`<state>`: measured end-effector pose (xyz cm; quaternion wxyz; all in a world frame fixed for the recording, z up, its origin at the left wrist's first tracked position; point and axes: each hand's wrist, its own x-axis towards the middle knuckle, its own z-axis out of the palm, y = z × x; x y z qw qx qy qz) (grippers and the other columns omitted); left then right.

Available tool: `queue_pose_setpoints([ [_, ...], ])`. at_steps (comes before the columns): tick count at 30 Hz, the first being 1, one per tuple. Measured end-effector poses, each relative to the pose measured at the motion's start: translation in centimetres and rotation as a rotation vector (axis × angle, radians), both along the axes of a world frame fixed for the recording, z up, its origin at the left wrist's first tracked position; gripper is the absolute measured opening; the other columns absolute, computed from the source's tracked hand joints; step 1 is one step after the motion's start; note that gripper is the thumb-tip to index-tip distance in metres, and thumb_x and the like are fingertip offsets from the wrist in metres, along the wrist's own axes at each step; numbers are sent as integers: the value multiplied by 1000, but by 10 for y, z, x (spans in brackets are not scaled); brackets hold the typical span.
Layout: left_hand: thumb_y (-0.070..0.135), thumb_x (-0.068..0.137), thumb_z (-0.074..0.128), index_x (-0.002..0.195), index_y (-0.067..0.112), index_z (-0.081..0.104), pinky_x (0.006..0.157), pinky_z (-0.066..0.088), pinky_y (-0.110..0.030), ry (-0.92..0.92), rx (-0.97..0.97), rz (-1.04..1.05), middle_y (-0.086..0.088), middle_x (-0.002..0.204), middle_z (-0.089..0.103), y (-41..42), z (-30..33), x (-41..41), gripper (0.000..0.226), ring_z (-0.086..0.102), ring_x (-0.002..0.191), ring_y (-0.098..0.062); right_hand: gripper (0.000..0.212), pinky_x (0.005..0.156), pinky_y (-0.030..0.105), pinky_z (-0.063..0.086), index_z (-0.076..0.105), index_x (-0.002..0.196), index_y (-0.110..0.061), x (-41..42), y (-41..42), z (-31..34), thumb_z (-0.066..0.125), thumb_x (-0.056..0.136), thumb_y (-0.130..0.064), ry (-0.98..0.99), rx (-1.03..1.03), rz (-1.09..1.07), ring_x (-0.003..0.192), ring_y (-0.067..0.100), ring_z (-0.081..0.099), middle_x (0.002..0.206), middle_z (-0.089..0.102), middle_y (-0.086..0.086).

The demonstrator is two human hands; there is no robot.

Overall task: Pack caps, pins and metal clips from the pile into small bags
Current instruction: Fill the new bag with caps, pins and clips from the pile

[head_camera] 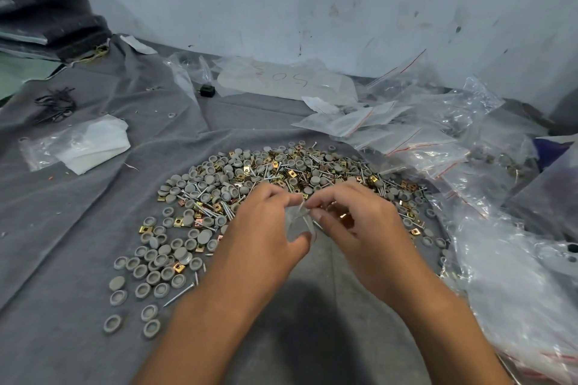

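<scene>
At the centre of the frame both hands meet over a small clear bag [299, 222]: the left hand [266, 228] and the right hand [353, 219] each pinch its thin film near the mouth, grip clamped on plastic. To do this well, part the lips evenly without tearing. Behind them the pile [250, 178] spreads over soft grey cloth [78, 228]: dull round caps [153, 277], slim steel pins [178, 294], brassy square clips [179, 268]. Crinkly filled bags [422, 141] lie at right.

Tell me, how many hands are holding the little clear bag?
2. The left hand pinches the small clear bag from its left side; the right hand pinches its top edge from the right, above the pile.
</scene>
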<state>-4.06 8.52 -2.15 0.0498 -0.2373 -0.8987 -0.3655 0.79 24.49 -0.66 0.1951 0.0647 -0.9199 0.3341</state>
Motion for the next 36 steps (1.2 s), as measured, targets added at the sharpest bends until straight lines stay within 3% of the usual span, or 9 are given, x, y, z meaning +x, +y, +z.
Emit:
queue_pose_setpoints([
  [3,36,82,78,130,31,64,91,46,-23,1,2,-11,19,115,48,0,1,1,50,51,100,-1,19,74,5,37,73,103,-25,2,-3,-1,74,90,-12,41,109,8,84,-7,55,95,60,-15],
  [5,36,83,76,127,31,66,87,48,-25,-5,2,-10,18,113,49,1,2,0,46,50,93,-1,28,74,6,40,72,109,-28,2,-4,-1,76,87,-12,41,98,22,87,-5,58,95,61,-17],
  [11,36,81,80,131,30,63,77,38,-15,-13,36,10,23,111,47,-1,-2,0,53,47,75,7,24,72,11,52,70,97,-31,-10,7,-3,80,85,-12,-9,-281,-58,85,3,69,88,72,-15],
  [15,35,81,80,130,29,63,79,38,-15,-13,59,23,22,112,48,-3,-3,-2,53,47,76,5,9,68,8,41,69,99,-29,-25,20,-30,72,93,-23,-291,-47,-328,80,1,60,90,67,-15],
  [19,35,80,80,131,30,63,72,38,-9,-12,62,18,22,112,48,-2,-3,-2,54,47,76,5,23,86,34,53,68,107,-26,-33,6,-49,70,91,-42,-479,109,-377,94,12,58,104,64,-7],
  [22,35,80,80,131,31,63,70,36,-6,-11,61,20,23,112,48,-2,-3,-2,54,47,76,5,26,91,38,49,65,110,-28,-34,-4,-48,65,92,-47,-478,229,-392,110,19,52,112,60,-5],
  [26,36,80,80,130,32,63,70,37,-4,-12,59,21,24,111,47,-2,-3,-4,53,48,75,7,32,99,36,39,57,127,-21,-31,-6,-46,49,102,-40,-507,488,-329,124,25,43,129,55,3],
  [29,36,80,81,130,31,63,71,36,-3,-9,58,19,24,111,48,-3,-2,-3,53,48,75,7,35,103,38,40,47,136,-11,-27,-8,-41,48,104,-28,-561,658,-313,128,30,42,136,50,10],
  [36,32,79,81,130,28,65,73,35,0,-10,57,26,26,106,47,-8,-3,-5,53,50,76,7,35,100,37,42,38,136,-3,-16,-11,-37,44,102,-8,-640,723,-303,127,33,42,138,44,17],
])
